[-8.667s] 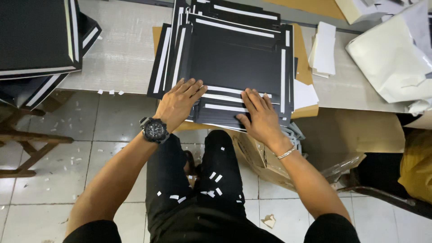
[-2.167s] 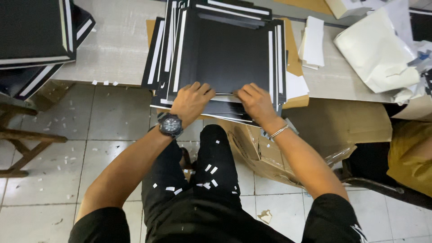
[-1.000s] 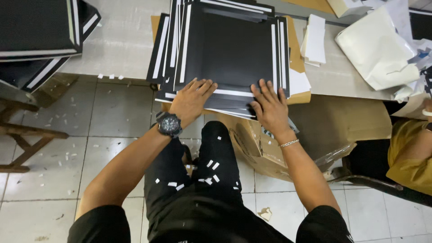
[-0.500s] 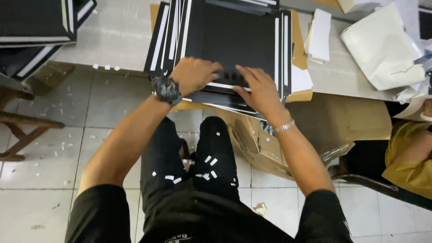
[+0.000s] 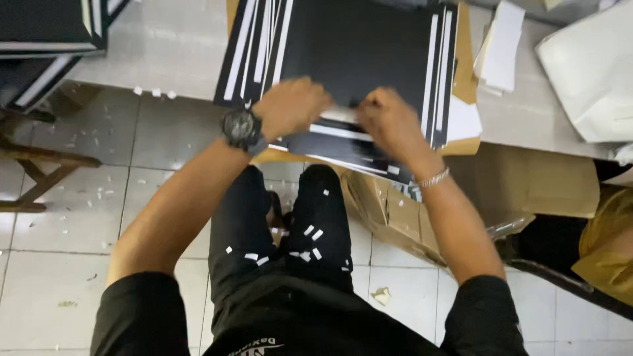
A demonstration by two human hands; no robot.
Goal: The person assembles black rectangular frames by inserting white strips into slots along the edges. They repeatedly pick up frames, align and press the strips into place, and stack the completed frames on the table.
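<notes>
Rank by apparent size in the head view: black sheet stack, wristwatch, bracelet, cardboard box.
1. Black sheet stack
2. Cardboard box, partly hidden, so unsure
3. Wristwatch
4. Bracelet, thinnest

Small print-finishing or packaging workshop. Evidence: stack of black card sheets with white strips (image 5: 359, 59) at 12 o'clock on a worktable (image 5: 171, 49), second stack (image 5: 46, 26) at 10, white paper piles (image 5: 587, 72) at 2, cardboard box (image 5: 395, 211) underneath, paper offcuts (image 5: 99, 191) littering tiled floor at 9.
</notes>
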